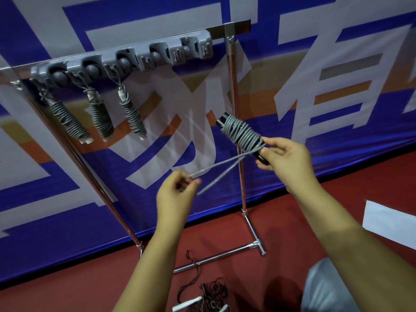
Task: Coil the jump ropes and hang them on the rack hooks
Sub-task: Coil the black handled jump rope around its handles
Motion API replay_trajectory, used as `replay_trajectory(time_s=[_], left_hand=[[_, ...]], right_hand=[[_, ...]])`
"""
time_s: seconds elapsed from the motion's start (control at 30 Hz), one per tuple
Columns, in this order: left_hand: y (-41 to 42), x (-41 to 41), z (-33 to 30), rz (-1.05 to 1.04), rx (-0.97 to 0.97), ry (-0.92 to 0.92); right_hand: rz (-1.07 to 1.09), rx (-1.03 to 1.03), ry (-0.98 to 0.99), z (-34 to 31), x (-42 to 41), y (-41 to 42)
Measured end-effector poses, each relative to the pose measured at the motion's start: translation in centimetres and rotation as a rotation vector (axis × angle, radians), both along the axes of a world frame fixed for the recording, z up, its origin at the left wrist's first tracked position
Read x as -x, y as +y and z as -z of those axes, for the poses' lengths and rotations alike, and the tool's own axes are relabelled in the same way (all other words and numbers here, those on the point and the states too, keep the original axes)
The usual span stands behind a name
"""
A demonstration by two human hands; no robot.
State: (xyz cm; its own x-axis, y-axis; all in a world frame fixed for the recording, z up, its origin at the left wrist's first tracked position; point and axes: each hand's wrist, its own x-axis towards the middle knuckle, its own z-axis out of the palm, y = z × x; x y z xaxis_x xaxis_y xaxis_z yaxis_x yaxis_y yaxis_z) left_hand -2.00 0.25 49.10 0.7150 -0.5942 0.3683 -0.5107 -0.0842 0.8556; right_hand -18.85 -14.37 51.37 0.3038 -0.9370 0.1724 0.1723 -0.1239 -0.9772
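Note:
My right hand (287, 162) grips the black handles of a grey jump rope (242, 132) whose cord is wound around them in a thick coil, held in front of the rack's right post. My left hand (177, 191) pinches a loose loop of that cord, which stretches from the coil down to my fingers. Three coiled grey ropes (101, 113) hang from hooks at the left end of the grey hook rail (144, 56). The hooks on the rail's right half hold nothing.
The rail sits on a chrome stand (242, 190) in front of a blue and white banner (337, 75). A dark tangled rope with white handles (207, 293) lies on the red floor by the stand's base bar. A white sheet (389, 224) lies at right.

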Motion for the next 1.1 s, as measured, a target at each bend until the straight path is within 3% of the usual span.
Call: replay_trajectory(time_s=[0.1,0.27,0.37,0.43,0.57,0.67,0.83,0.9,1.0,1.1], left_hand=[[-0.6,-0.3,-1.3,-0.081,0.355,0.446],[-0.8,-3.2,-1.8,-0.213,0.537,0.685],[-0.5,-4.6,-1.9,-0.193,0.525,0.771],[-0.2,-4.8,-2.0,-0.073,0.531,0.9],[1.1,-4.1,-1.7,0.358,0.826,1.35],[1.6,-3.3,-2.2,0.526,0.895,1.347],[2.1,-3.4,-3.3,0.573,0.694,1.198],[2.5,-4.5,-2.8,0.743,0.703,1.295],[2.3,-4.8,-2.6,1.067,0.559,1.294],[1.8,-3.9,-2.7,1.182,0.426,1.259]], right_hand=[[-0.05,0.026,0.021,0.7,-1.0,1.1],[-0.06,0.088,0.074,1.7,-1.4,2.9],[-0.064,0.117,0.089,1.9,-1.5,3.1],[-0.064,0.113,0.088,2.0,-1.6,3.0],[-0.045,0.079,0.116,2.6,-1.6,2.1],[-0.06,0.018,0.158,3.7,-1.7,1.4],[-0.037,-0.127,0.1,4.2,-1.0,0.4],[-0.037,-0.151,0.076,3.9,-0.6,0.2],[-0.044,-0.131,0.056,3.3,-0.6,0.3],[-0.064,-0.121,0.001,2.5,-0.9,0.4]])
